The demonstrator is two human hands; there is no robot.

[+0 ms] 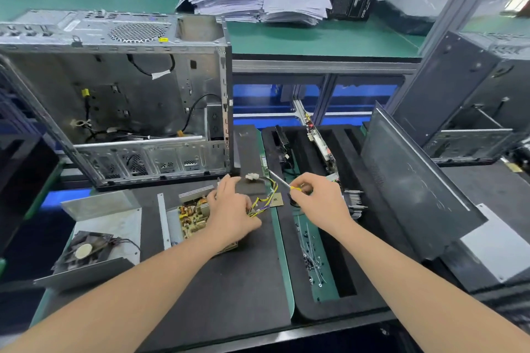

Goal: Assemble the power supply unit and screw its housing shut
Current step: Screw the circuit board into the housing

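Observation:
The power supply's circuit board (192, 216), with copper coils and a finned heat sink, lies in its metal housing base (167, 223) on the black mat. My left hand (231, 209) lies on the board's right part, fingers bent over it; whether it grips I cannot tell. Yellow and dark wires (265, 199) with a white connector (252, 176) trail from under that hand. My right hand (318, 198) holds a screwdriver (282, 183) with a yellow handle, its shaft pointing up-left. The housing cover with its fan (86, 249) lies at the left.
An open computer case (120, 100) stands behind the work area. A black foam tray (329, 238) at the right holds screws (311, 261) and boards. A dark side panel (415, 189) leans at the right. Paper stacks (252, 0) sit on the far green bench.

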